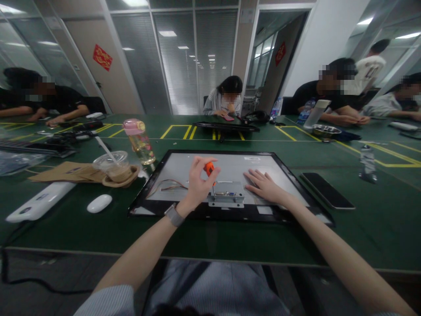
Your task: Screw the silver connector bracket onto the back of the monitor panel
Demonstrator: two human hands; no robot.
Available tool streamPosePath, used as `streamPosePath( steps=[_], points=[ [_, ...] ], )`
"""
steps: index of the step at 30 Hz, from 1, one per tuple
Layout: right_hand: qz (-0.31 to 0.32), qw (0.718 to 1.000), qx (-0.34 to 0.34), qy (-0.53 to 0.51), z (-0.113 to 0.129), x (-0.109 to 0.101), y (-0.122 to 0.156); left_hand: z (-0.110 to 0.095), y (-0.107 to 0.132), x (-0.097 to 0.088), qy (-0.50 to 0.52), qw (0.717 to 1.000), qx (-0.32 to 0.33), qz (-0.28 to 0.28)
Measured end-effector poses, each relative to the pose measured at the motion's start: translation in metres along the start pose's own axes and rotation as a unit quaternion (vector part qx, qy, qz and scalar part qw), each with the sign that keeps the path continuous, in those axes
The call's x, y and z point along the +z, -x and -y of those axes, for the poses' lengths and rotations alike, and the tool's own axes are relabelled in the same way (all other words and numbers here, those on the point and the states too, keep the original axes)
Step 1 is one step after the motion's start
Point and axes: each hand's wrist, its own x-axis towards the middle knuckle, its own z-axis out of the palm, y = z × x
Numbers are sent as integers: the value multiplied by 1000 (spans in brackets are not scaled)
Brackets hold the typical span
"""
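An opened monitor panel (226,160) lies flat on the green table, its grey metal back facing up inside a black frame. A metal bracket with port connectors (226,199) sits near its front edge. My left hand (199,182), with a watch on the wrist, is closed around the orange handle of a screwdriver (209,168). The shaft points down at the bracket's left end; whether the tip meets a screw is too small to tell. My right hand (265,185) rests flat on the panel, fingers spread, right of the bracket. Thin coloured cables (169,185) lie on the panel's left side.
Left of the panel are a pink-lidded bottle (140,142), an iced drink cup (115,164), a white mouse-like case (99,203) and a white power strip (41,201). A black phone (326,189) lies to the right. Several people sit around the table.
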Motion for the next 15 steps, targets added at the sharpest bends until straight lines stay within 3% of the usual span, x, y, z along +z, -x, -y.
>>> streamPosePath(
  steps=[8, 15],
  points=[
    [-8, 1000, -2, -1, -2, 1, -1, -6, -1, -3, 69, 997, -28, 30],
    [-2, 1000, -1, 5, -2, 1, -1, 0, -2, 1, 34, 999, -15, -3]
  ],
)
